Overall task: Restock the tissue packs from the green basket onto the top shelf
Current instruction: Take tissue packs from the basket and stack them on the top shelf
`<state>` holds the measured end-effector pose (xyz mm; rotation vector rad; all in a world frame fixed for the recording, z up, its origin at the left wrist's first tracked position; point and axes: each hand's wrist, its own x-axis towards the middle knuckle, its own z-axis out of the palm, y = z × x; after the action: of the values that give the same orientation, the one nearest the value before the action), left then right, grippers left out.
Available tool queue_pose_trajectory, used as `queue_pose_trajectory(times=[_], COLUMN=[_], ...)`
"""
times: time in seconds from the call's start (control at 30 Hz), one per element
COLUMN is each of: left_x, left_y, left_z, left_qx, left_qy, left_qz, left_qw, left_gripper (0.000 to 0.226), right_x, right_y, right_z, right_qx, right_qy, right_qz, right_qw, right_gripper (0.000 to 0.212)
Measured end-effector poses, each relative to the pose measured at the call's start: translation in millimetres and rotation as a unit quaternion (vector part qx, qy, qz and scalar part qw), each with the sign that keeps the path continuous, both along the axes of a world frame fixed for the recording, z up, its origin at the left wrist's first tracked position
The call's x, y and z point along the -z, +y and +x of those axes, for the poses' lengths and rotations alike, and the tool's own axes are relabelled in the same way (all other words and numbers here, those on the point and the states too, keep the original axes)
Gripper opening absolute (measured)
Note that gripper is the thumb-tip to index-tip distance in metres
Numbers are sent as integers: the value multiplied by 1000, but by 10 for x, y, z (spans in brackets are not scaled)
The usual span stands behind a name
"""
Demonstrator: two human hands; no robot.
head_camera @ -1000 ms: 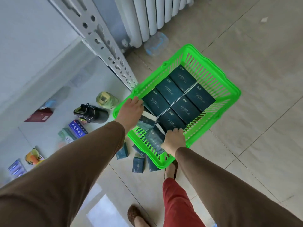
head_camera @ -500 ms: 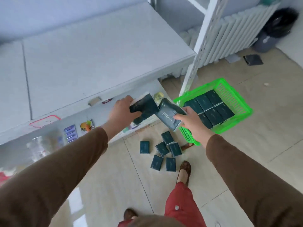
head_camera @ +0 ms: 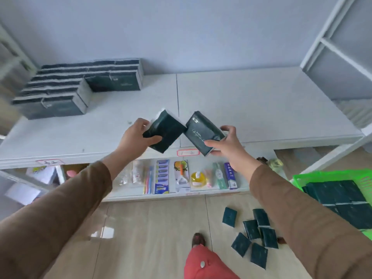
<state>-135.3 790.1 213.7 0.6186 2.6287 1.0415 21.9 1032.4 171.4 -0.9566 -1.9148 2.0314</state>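
My left hand (head_camera: pixel 136 135) grips one dark green tissue pack (head_camera: pixel 166 131), and my right hand (head_camera: pixel 226 142) grips a second tissue pack (head_camera: pixel 202 132). Both packs hang tilted just above the front edge of the white top shelf (head_camera: pixel 251 103), almost touching each other. Several stacked tissue packs (head_camera: pixel 80 85) stand in rows at the shelf's back left. The green basket (head_camera: pixel 306 177) sits on the floor at the right edge, with several packs lying flat inside it.
Several loose tissue packs (head_camera: pixel 253 232) lie scattered on the tiled floor beside the basket. A lower shelf (head_camera: pixel 153 195) holds small goods such as toothbrushes and a yellow bottle. A white rack upright (head_camera: pixel 330 21) rises at the right. My red trouser leg and shoe show below.
Both hands have lifted a pack each out of the basket and carried them up and left over the top shelf's front edge. The view has swung up from the floor to the shelf.
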Motion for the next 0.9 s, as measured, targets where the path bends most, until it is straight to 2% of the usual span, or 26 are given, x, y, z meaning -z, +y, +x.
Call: queue_pose_trajectory(times=[0.07,0.17,0.27,0.37,0.47,0.67,0.9], left_x=[-27,-82,-143,-177,-190,-7,148], left_y=[-173,-359,-505,-624,-691,-735,-860], left_z=[-360,-933,-1562,-2165,-2662,-3513,-4134], left_qx=[-18,-38,-51,-52,-52,4,67], left_qy=[3,18,57,145,191,236,284], left_qz=[-11,-40,-90,-181,-201,-225,-259], left_qw=[1000,998,993,971,959,945,921], left_gripper=[45,43,47,55,53,55,61], right_x=[14,18,8,-21,7,181,351], right_y=[-71,-154,-207,-296,-384,-544,-790], right_z=[-432,-1085,-1765,-2379,-2911,-3580,-4089], right_qx=[-15,-30,-47,-76,-92,-81,-65], right_qy=[-3,8,13,20,26,6,-29], right_qz=[20,28,48,69,94,132,149], right_qw=[1000,999,998,995,991,988,986], right_gripper=[77,69,71,43,39,39,39])
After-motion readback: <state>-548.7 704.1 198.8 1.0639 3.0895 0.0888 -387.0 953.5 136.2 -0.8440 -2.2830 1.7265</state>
